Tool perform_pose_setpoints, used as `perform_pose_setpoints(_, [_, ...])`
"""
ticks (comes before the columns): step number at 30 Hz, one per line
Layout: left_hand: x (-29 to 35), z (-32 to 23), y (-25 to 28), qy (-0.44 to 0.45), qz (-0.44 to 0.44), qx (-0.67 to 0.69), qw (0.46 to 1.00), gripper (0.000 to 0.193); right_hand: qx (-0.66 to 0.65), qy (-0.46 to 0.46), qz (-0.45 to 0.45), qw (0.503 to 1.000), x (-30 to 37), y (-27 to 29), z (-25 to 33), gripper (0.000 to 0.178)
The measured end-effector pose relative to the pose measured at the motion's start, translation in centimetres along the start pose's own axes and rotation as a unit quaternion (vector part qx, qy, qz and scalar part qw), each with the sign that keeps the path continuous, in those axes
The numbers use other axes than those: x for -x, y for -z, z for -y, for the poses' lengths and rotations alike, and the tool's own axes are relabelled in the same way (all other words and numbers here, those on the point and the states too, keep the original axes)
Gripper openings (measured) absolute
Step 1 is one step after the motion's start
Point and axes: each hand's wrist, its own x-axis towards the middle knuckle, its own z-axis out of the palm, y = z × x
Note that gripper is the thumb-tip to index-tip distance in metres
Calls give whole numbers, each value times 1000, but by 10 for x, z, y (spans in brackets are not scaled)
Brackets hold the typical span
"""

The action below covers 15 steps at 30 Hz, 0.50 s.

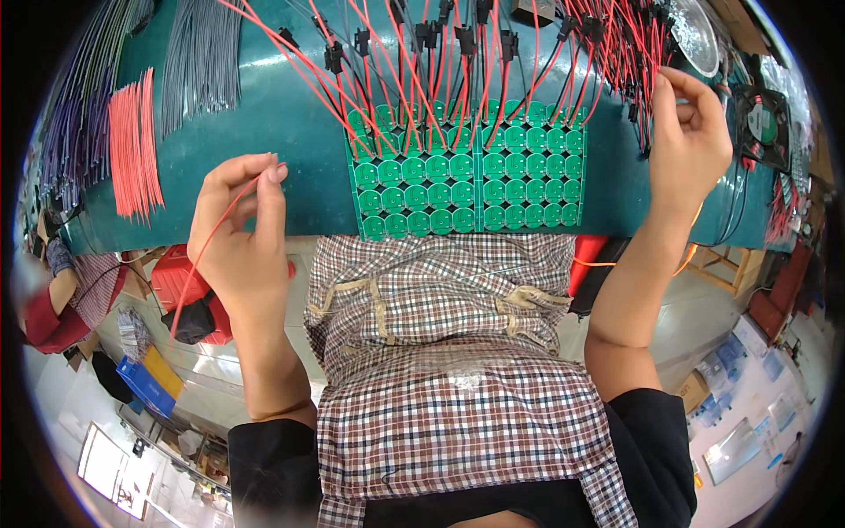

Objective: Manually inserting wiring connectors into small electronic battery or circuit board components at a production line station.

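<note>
Left hand [246, 238], at nine o'clock from the green board [515, 167], pinched a red wire [214, 231]. Right hand [694, 143], at three o'clock, had an indeterminable grip.

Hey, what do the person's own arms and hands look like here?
The left hand and right hand are both ungloved, with bare wrists. The forearms are uncovered below short, plain black sleeves, worn under a checked apron.

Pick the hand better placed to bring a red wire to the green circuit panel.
Probably the left hand: it pinches a red wire. The right hand is beside the bundled connector leads.
</note>
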Motion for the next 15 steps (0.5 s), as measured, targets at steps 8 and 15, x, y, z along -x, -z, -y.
perform_pose_setpoints(8, [19,-46,-40,11,115,223,968,13,195,107,77,972,-34,-21,-11,17])
perform_pose_setpoints(15, [11,-53,-77,-100,136,155,973,12,120,-34,46,991,-33,-9,-3,18])
